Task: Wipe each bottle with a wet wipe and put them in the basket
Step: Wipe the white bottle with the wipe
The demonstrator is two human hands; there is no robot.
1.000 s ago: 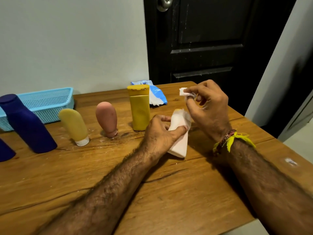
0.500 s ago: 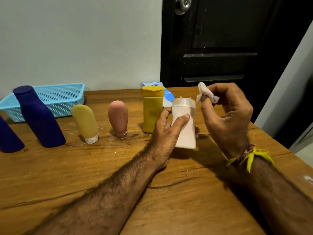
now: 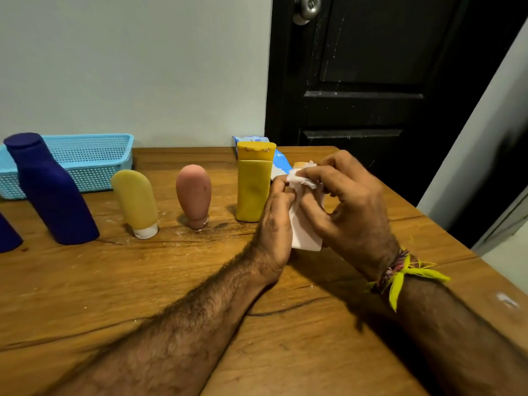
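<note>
— The hands?
— Left hand curls round a smooth white bottle near the table's right edge — right hand pinches a crumpled wipe against its top.

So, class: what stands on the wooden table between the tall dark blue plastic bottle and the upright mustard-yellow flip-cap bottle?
In the head view, two upside-down tubes: a pale yellow tube, then a pink tube.

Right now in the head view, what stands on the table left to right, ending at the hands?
Dark blue plastic bottle → pale yellow upside-down squeeze tube → pink upside-down squeeze tube → mustard-yellow flip-cap bottle → left hand gripping white bottle → right hand pressing white wet wipe.
</note>
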